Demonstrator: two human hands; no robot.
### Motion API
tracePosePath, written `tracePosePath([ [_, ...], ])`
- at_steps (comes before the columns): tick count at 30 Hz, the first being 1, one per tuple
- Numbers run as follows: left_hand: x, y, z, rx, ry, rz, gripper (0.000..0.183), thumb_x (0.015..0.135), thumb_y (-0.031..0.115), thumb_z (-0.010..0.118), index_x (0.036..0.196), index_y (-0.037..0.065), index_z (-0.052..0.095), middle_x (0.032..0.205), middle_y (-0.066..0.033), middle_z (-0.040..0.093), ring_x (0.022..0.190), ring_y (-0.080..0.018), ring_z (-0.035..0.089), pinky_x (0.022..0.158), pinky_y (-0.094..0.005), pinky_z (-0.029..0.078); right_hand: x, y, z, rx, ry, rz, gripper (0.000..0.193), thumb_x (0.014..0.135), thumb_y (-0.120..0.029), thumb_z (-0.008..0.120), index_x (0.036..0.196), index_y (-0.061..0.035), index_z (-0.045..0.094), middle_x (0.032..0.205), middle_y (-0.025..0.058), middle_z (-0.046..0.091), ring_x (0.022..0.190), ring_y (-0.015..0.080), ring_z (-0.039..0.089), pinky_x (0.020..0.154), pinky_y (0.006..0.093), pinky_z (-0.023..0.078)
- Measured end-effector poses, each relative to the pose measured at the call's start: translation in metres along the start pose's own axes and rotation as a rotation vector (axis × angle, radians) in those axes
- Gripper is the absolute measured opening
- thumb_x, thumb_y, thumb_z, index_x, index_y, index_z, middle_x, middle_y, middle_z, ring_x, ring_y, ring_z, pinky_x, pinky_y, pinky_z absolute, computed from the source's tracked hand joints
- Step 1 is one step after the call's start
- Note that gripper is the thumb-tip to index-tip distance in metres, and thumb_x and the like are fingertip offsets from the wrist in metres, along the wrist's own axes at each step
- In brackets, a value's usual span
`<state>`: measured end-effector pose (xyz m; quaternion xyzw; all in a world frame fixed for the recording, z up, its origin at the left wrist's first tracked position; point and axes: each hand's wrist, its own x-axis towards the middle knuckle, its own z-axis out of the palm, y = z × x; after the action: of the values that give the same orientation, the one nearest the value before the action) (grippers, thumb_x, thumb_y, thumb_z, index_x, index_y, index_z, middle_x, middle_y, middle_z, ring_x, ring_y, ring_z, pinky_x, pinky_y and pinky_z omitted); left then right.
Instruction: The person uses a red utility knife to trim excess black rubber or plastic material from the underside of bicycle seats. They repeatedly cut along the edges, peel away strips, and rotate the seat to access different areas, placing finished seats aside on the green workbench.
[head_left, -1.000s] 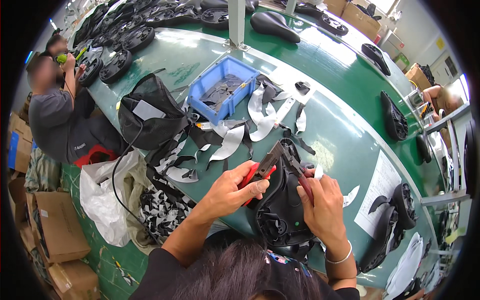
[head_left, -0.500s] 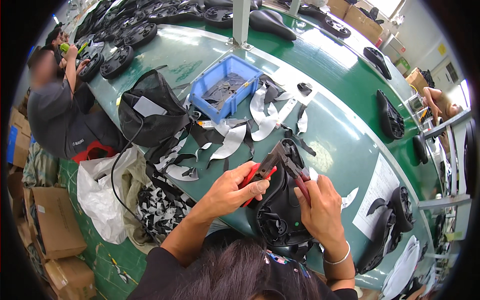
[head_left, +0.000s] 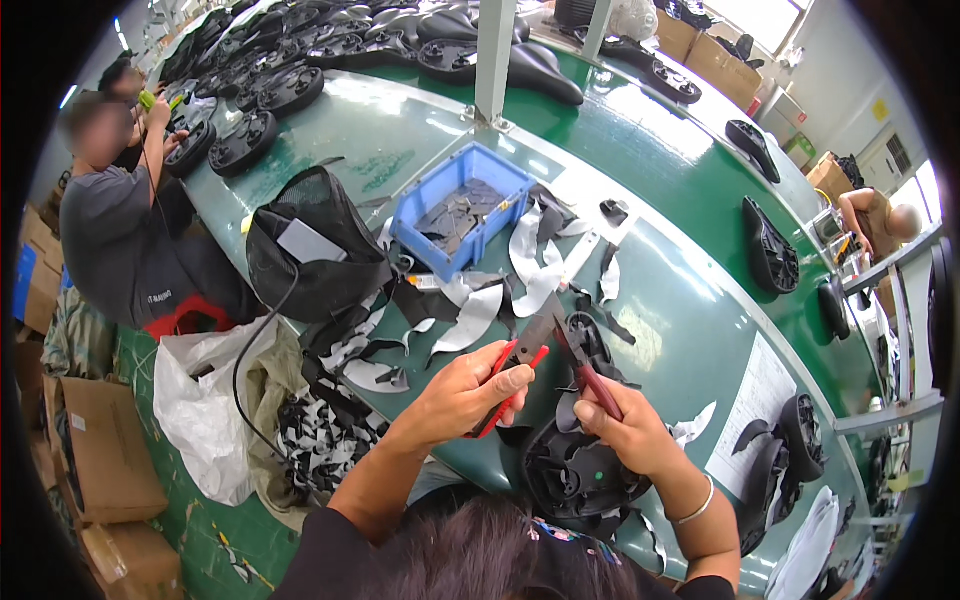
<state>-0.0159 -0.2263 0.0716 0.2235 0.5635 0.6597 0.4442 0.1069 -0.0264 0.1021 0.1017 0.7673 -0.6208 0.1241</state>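
Observation:
My left hand is closed around red-handled pliers, whose broad metal jaws point up and away. In my right hand is a second hand tool with dark red handles, apparently pliers; its dark jaws sit close to the left tool's, and I cannot tell if they touch. Below both hands lies a black bicycle saddle, underside up, its ribbed base showing and its nose pointing away. A dark strip hangs by the saddle, near my right fingers.
Beyond my hands stands a blue bin of dark flat pieces, with black and white scraps around it. A black mesh bag sits left of it. More saddles lie right. A co-worker sits at far left.
The right-hand tool has swung from lying across the left jaws to a steeper angle beside them. My right hand has shifted slightly down and right, uncovering more of the saddle.

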Motion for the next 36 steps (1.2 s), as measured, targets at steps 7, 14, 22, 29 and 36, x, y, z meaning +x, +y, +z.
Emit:
tracePosePath([
  [7,0.011,-0.003,-0.032,-0.092,0.171,0.159,0.031,0.096,0.033,0.055,0.102,0.002,0.052,0.075,-0.0027,0.056,0.062,-0.009,0.055,0.058,-0.0223,0.046,0.097,-0.03,-0.021,-0.49,0.186,-0.214,0.031,0.093,-0.033,0.056,0.084,-0.003,0.052,0.06,0.0053,0.052,0.053,0.0193,0.052,0.053,0.0319,0.04],
  [14,0.014,-0.011,-0.023,-0.115,0.159,0.116,0.029,0.096,0.031,0.055,0.103,0.002,0.052,0.079,-0.0036,0.058,0.065,-0.01,0.056,0.062,-0.0229,0.046,0.18,0.011,-0.051,-0.964,0.508,-0.167,0.03,0.089,-0.033,0.056,0.098,-0.0045,0.058,0.094,0.0176,0.057,0.096,0.0351,0.056,0.08,0.047,0.04],
  [22,0.052,-0.027,0.019,-0.09,0.074,0.098,0.026,0.097,0.027,0.054,0.103,0.002,0.052,0.079,-0.005,0.058,0.069,-0.0135,0.058,0.066,-0.0263,0.049,0.152,0.107,-0.185,-0.627,0.78,-0.321,0.041,0.08,-0.045,0.068,0.104,-0.0119,0.064,0.118,0.0173,0.055,0.115,0.0345,0.048,0.09,0.0501,0.04],
  [29,0.064,-0.041,0.043,-0.037,0.117,-0.009,0.027,0.096,0.028,0.055,0.101,0.002,0.054,0.076,-0.0027,0.059,0.067,-0.0097,0.059,0.063,-0.024,0.048,0.11,0.154,-0.343,-1.3,1.304,0.203,0.084,0.066,-0.025,0.08,0.138,-0.0225,0.037,0.141,0.0141,0.037,0.123,0.0316,0.046,0.092,0.0475,0.042],
  [36,0.071,-0.039,0.042,-0.024,0.07,-0.06,0.029,0.097,0.03,0.053,0.1,0.001,0.053,0.075,-0.0028,0.058,0.064,-0.0103,0.057,0.062,-0.0247,0.048,0.077,0.175,-0.389,-1.429,1.064,-0.026,0.06,0.068,-0.017,0.073,0.123,-0.0227,0.051,0.095,0.0165,0.057,0.09,0.0365,0.06,0.077,0.0474,0.05],
])
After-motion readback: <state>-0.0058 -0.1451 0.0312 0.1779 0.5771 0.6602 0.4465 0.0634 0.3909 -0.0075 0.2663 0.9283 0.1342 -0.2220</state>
